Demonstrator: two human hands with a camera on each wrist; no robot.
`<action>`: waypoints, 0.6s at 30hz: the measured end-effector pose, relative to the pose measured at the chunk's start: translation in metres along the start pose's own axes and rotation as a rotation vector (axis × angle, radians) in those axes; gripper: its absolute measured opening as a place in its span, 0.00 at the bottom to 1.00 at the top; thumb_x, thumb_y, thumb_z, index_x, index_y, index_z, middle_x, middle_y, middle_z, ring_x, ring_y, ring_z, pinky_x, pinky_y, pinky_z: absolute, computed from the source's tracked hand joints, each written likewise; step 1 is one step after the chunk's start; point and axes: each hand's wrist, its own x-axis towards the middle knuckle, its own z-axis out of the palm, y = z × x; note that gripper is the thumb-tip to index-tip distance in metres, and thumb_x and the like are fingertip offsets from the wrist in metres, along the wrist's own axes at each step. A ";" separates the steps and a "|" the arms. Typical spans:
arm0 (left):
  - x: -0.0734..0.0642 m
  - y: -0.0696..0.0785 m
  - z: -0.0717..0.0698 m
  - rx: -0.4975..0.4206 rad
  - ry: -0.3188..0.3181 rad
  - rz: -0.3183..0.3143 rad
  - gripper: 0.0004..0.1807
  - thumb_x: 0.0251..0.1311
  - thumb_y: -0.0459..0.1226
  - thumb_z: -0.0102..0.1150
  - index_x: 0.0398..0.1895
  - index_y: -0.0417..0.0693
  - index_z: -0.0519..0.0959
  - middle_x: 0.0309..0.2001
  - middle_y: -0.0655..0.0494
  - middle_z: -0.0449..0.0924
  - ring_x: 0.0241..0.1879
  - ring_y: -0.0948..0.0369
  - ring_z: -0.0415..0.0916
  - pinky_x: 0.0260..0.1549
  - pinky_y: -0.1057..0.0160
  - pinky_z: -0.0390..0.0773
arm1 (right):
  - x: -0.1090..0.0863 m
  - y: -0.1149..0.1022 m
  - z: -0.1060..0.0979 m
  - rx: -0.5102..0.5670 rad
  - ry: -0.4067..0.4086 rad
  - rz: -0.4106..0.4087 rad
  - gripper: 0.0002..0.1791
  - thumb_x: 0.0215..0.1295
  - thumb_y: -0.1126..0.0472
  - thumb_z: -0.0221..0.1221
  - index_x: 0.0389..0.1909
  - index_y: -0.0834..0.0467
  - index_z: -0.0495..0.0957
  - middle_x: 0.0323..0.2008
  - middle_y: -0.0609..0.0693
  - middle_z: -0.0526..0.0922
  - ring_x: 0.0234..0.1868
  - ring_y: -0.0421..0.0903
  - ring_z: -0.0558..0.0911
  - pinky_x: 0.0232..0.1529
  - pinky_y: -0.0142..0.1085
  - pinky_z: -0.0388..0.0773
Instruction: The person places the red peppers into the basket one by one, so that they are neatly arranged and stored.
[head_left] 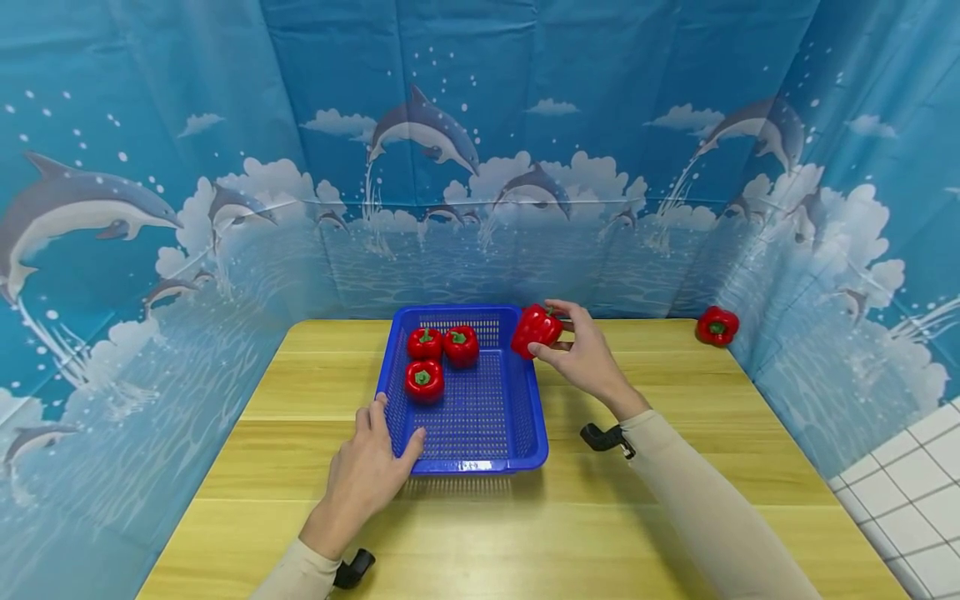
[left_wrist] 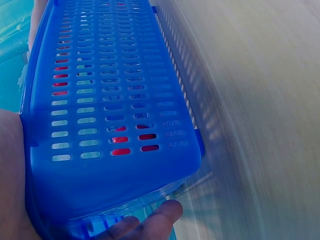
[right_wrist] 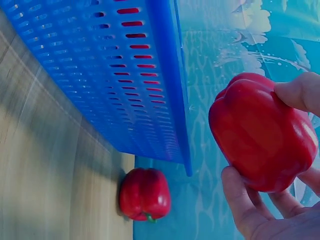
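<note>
Pinches a red pepper in the right hand, at the blue basket's two o'clock corner — grips its eight o'clock corner with the left hand. Could drop the shiny pepper from a loose pinch, hit the rim by going low — or tip the basket by pushing hard.

Blue sheeting printed with leaping dolphins and white clouds hangs around the yellowish wood-grain surface before me, which catches soft light, with white tiles low to the right.
</note>
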 end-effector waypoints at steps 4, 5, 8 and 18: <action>0.001 0.000 0.001 0.001 -0.001 0.001 0.57 0.82 0.66 0.61 0.94 0.36 0.53 0.80 0.27 0.69 0.29 0.48 0.80 0.25 0.55 0.84 | 0.001 -0.003 0.001 -0.006 -0.017 -0.007 0.47 0.79 0.57 0.76 0.91 0.55 0.63 0.83 0.63 0.71 0.80 0.68 0.77 0.71 0.66 0.88; 0.001 0.000 0.001 0.001 -0.001 0.001 0.57 0.82 0.66 0.61 0.94 0.36 0.53 0.80 0.27 0.69 0.29 0.48 0.80 0.25 0.55 0.84 | 0.001 -0.003 0.002 -0.009 -0.021 -0.009 0.47 0.79 0.57 0.76 0.90 0.55 0.64 0.83 0.63 0.71 0.80 0.68 0.78 0.71 0.66 0.87; 0.001 0.000 0.001 -0.001 0.001 0.004 0.57 0.82 0.66 0.60 0.94 0.36 0.53 0.80 0.27 0.69 0.29 0.48 0.80 0.25 0.56 0.83 | 0.002 -0.007 0.004 -0.024 -0.035 -0.019 0.46 0.78 0.58 0.77 0.90 0.55 0.65 0.82 0.63 0.72 0.79 0.69 0.80 0.71 0.65 0.87; 0.001 -0.002 0.001 -0.002 -0.001 0.001 0.57 0.82 0.66 0.60 0.94 0.36 0.53 0.80 0.27 0.69 0.30 0.48 0.80 0.26 0.55 0.84 | 0.007 -0.016 0.014 -0.025 -0.093 -0.037 0.45 0.77 0.57 0.78 0.88 0.53 0.67 0.81 0.62 0.75 0.76 0.70 0.84 0.69 0.63 0.89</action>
